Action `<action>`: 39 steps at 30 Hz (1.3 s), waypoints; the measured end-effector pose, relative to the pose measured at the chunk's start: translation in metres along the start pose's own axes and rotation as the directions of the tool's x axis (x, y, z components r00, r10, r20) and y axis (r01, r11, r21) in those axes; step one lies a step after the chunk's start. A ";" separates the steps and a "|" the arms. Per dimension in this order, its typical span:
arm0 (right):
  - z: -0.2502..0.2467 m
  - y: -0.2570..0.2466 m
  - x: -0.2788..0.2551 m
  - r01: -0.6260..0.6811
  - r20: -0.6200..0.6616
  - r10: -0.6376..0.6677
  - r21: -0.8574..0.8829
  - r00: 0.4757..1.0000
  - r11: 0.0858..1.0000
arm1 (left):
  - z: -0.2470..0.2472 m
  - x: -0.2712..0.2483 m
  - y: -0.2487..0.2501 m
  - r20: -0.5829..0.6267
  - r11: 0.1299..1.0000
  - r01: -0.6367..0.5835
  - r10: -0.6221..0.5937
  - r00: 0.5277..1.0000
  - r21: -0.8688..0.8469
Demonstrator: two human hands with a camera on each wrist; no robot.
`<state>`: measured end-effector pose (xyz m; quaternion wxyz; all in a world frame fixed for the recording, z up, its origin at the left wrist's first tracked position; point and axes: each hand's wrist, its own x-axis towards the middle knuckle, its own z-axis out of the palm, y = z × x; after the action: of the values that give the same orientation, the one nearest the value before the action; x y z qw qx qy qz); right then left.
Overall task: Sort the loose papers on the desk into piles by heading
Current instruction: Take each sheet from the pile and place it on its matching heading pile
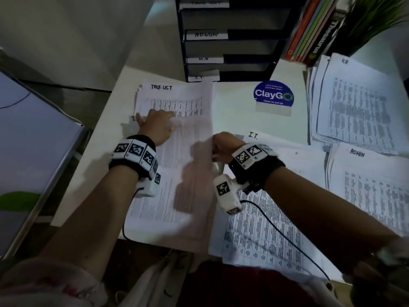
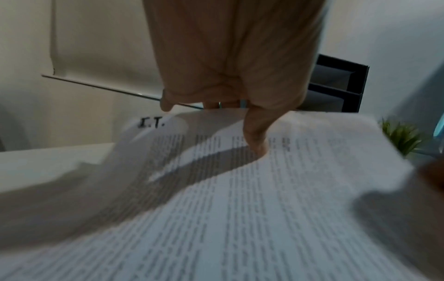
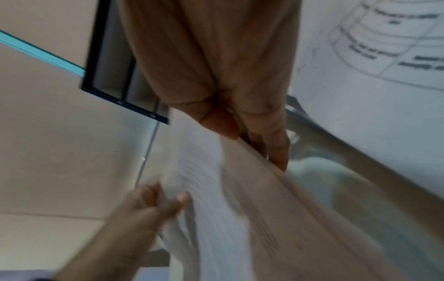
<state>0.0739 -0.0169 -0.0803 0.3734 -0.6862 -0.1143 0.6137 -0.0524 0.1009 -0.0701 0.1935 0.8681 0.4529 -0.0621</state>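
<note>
Fingers point(image 1: 170, 120) of the left hand point(image 1: 156, 127) lie flat and spread near the top of the loose stack point(image 1: 174, 173), at 9 o'clock on the counter point(image 1: 234, 109); thumb out, gripping nothing. Right hand point(image 1: 225, 145), near centre, pinches one sheet point(image 1: 199, 156) by its right edge, thumb over, fingers under.

Step in hand, as I read it: peeling a sheet off the stack to file it. Next move calls for reading its heading, then carrying it to the matching pile: TASK LIST point(image 1: 177, 96) at 11 o'clock, I.T. pile point(image 1: 261, 229) at 5, ADMIN pile point(image 1: 371, 191) at 4, H.R. pile point(image 1: 356, 103) at 2.

Views differ:
- Head: all piles, labelled tray rack point(image 1: 228, 38) at 12. Sheet blurred, heading not legible.
- Left wrist: "I.T." on the page under the hand, hidden from the head view.
- Right wrist: the pinch itself, sheet bowed.
</note>
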 end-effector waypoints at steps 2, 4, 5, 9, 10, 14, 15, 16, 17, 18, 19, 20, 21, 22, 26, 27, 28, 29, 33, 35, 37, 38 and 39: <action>-0.012 -0.016 -0.018 0.092 -0.036 -0.089 0.087 0.995 0.992 | 0.006 0.004 0.000 -0.011 0.999 0.031 -0.031 0.999 0.016; -0.030 -0.032 -0.035 0.220 -0.096 -0.209 0.124 0.973 0.968 | 0.011 0.007 0.002 -0.050 0.998 0.048 -0.049 0.998 -0.030; -0.041 -0.036 -0.044 0.284 -0.122 -0.269 0.131 0.955 0.950 | 0.013 0.008 0.006 -0.066 0.997 0.042 -0.046 0.997 -0.064; -0.089 -0.035 -0.064 0.449 -0.296 -0.423 0.023 0.857 0.893 | 0.019 0.007 0.044 -0.161 0.951 -0.143 0.102 0.982 -0.273; -0.099 -0.029 -0.063 0.446 -0.341 -0.442 -0.070 0.830 0.892 | 0.022 0.005 0.057 -0.165 0.930 -0.195 0.149 0.975 -0.312; -0.122 0.009 -0.054 0.216 -0.359 -0.515 -0.617 0.779 0.756 | 0.041 -0.010 0.105 -0.055 0.881 -0.316 0.318 0.947 -0.351; -0.122 0.020 -0.054 0.165 -0.331 -0.525 -0.704 0.784 0.691 | 0.046 -0.014 0.114 -0.038 0.871 -0.340 0.350 0.936 -0.354; -0.121 0.031 -0.053 0.142 -0.303 -0.537 -0.758 0.787 0.636 | 0.050 -0.019 0.120 -0.041 0.862 -0.367 0.377 0.925 -0.349; -0.119 0.039 -0.051 0.136 -0.284 -0.552 -0.789 0.784 0.599 | 0.054 -0.023 0.125 -0.058 0.855 -0.393 0.398 0.916 -0.339; -0.116 0.046 -0.052 0.132 -0.278 -0.561 -0.803 0.780 0.581 | 0.059 -0.027 0.127 -0.087 0.849 -0.410 0.405 0.910 -0.332; -0.115 0.052 -0.053 0.129 -0.274 -0.571 -0.815 0.773 0.566 | 0.062 -0.030 0.129 -0.120 0.847 -0.414 0.398 0.910 -0.333; -0.113 0.057 -0.055 0.131 -0.262 -0.584 -0.828 0.768 0.545 | 0.065 -0.035 0.130 -0.149 0.846 -0.411 0.383 0.912 -0.341; -0.111 0.061 -0.057 0.135 -0.242 -0.597 -0.846 0.765 0.516 | 0.067 -0.039 0.131 -0.165 0.842 -0.404 0.369 0.915 -0.356; -0.109 0.065 -0.060 0.137 -0.214 -0.607 -0.868 0.765 0.477 | 0.069 -0.043 0.132 -0.165 0.833 -0.396 0.361 0.918 -0.385; -0.106 0.079 -0.068 0.137 -0.111 -0.637 -0.935 0.763 0.328 | 0.071 -0.051 0.132 -0.104 0.753 -0.299 0.295 0.950 -0.587; -0.105 0.083 -0.069 0.127 -0.103 -0.640 -0.945 0.762 0.302 | 0.070 -0.049 0.133 -0.095 0.747 -0.258 0.255 0.962 -0.612; -0.105 0.087 -0.071 0.117 -0.091 -0.649 -0.956 0.756 0.271 | 0.070 -0.047 0.133 -0.079 0.748 -0.214 0.212 0.974 -0.628; -0.104 0.091 -0.072 0.110 -0.074 -0.656 -0.966 0.751 0.234 | 0.070 -0.044 0.134 -0.058 0.751 -0.172 0.176 0.983 -0.637; -0.099 0.105 -0.074 0.111 -0.054 -0.655 -0.972 0.754 0.208 | 0.071 -0.043 0.140 -0.011 0.769 -0.162 0.198 0.980 -0.618; -0.099 0.108 -0.074 0.122 -0.076 -0.664 -0.961 0.744 0.247 | 0.072 -0.044 0.143 -0.072 0.760 -0.217 0.220 0.973 -0.613; -0.100 0.109 -0.075 0.125 -0.100 -0.677 -0.953 0.729 0.276 | 0.072 -0.046 0.144 -0.124 0.762 -0.268 0.243 0.962 -0.590; -0.101 0.110 -0.077 0.141 -0.108 -0.687 -0.945 0.719 0.296 | 0.073 -0.047 0.144 -0.115 0.762 -0.280 0.263 0.958 -0.584; -0.102 0.112 -0.078 0.182 -0.113 -0.710 -0.928 0.695 0.326 | 0.074 -0.048 0.142 -0.067 0.754 -0.272 0.291 0.954 -0.598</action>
<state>0.1179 -0.1806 -0.0972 0.1499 -0.8446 -0.4978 0.1277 0.0392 -0.0378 -0.0843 0.4722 0.8188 0.3105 0.1014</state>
